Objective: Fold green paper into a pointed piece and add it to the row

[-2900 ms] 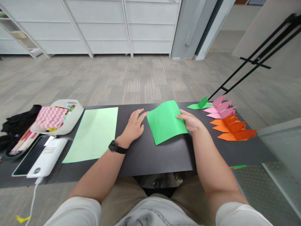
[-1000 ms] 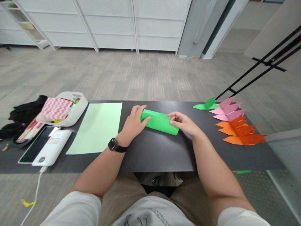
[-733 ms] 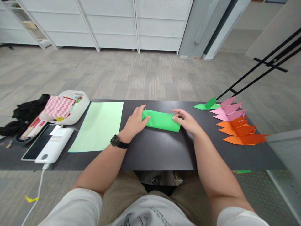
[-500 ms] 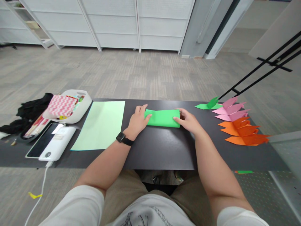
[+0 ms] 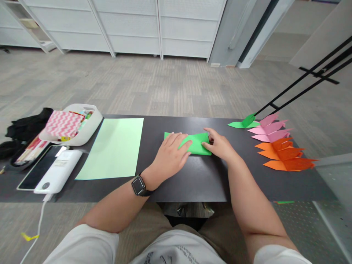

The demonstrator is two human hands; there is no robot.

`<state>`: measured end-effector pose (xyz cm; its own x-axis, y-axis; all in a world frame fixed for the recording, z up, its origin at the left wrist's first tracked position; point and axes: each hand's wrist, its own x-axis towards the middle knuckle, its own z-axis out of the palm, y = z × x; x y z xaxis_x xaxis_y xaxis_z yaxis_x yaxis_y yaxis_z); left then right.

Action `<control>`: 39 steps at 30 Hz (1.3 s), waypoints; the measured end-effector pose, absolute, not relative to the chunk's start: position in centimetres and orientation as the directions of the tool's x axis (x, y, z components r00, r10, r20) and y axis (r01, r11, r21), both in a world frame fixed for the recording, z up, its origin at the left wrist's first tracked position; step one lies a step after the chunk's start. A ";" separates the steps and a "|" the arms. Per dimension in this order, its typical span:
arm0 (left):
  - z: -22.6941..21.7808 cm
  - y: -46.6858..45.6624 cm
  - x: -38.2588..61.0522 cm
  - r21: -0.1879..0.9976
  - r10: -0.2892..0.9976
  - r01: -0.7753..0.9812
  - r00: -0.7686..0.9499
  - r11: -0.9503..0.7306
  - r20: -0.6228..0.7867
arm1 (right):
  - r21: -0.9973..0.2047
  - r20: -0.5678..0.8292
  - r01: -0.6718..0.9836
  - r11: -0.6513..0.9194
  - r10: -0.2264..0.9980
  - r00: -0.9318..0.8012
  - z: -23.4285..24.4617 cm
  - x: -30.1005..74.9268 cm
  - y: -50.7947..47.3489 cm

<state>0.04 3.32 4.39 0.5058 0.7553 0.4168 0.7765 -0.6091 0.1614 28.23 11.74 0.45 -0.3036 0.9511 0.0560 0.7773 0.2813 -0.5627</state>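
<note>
A folded strip of bright green paper (image 5: 200, 143) lies crosswise on the dark table in front of me. My left hand (image 5: 171, 153), with a watch on its wrist, rests flat over the strip's left half, fingers extended and covering much of it. At the right end, my right hand (image 5: 219, 145) pinches the paper, thumb on top and the index finger raised. Its other fingertips are partly hidden behind the edge. To the left of my left hand lies a stack of pale green sheets (image 5: 112, 146).
Folded paper shapes stand along the table's right side: one green (image 5: 244, 123), several pink (image 5: 271, 128) and several orange (image 5: 286, 154). On the left are a white basket (image 5: 92, 124), a phone (image 5: 41, 167), a white power bank (image 5: 59, 170) with a cable, and black cloth (image 5: 29, 123).
My left hand has moved from the strip's left end to lie flat across its top. My right hand stays at the right end. The view has shifted slightly.
</note>
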 end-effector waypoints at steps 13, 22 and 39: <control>1.3 4.1 1.3 0.226 0.826 0.794 0.536 -0.564 0.176 | -0.591 0.152 0.703 0.396 0.910 -0.386 -0.3 28.6 11.8; 0.2 5.0 1.2 0.273 0.823 0.779 0.556 -0.565 0.118 | -0.459 0.232 0.766 0.449 0.893 -0.384 -1.5 27.7 12.5; 2.5 2.6 1.7 0.290 0.783 0.740 0.618 -0.607 0.065 | -0.509 0.127 0.664 0.547 0.811 -0.571 0.9 27.5 10.8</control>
